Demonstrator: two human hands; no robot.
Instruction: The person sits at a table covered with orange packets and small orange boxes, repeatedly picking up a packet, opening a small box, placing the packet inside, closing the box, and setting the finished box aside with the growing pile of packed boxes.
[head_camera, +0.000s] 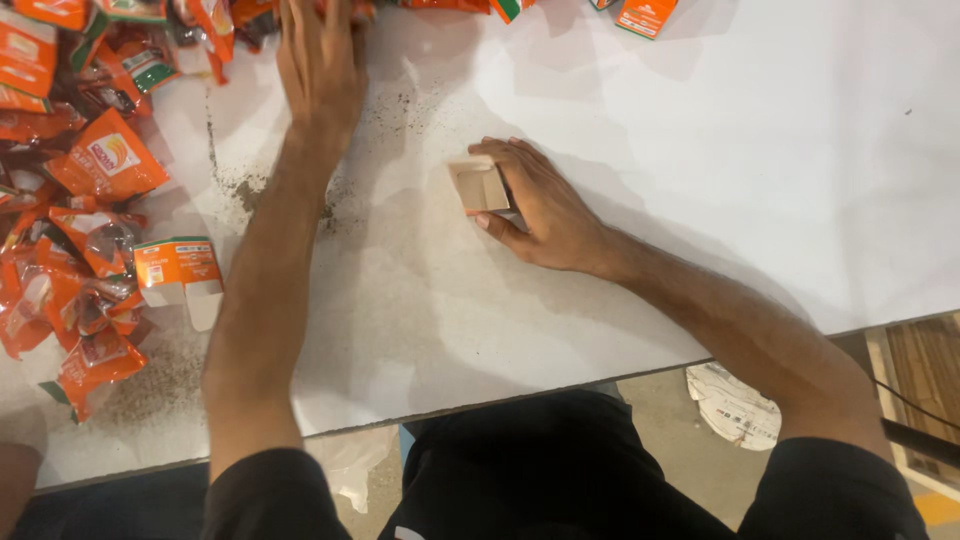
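Observation:
My right hand (540, 205) rests on the white table (700, 150) and grips a small open cardboard box (479, 186), its brown inside facing up. My left hand (320, 65) is stretched to the far edge of the table, palm down, fingers reaching among orange packets (215, 25) at the top; whether it holds one is hidden by the frame edge. A flattened orange and white carton (180, 270) lies left of my left forearm.
A heap of orange and red sachets (70, 250) covers the table's left side. More orange cartons (645, 15) lie along the far edge. Dark crumbs and dust (235, 185) are scattered near my left arm. Crumpled paper (735, 405) lies on the floor below the front edge.

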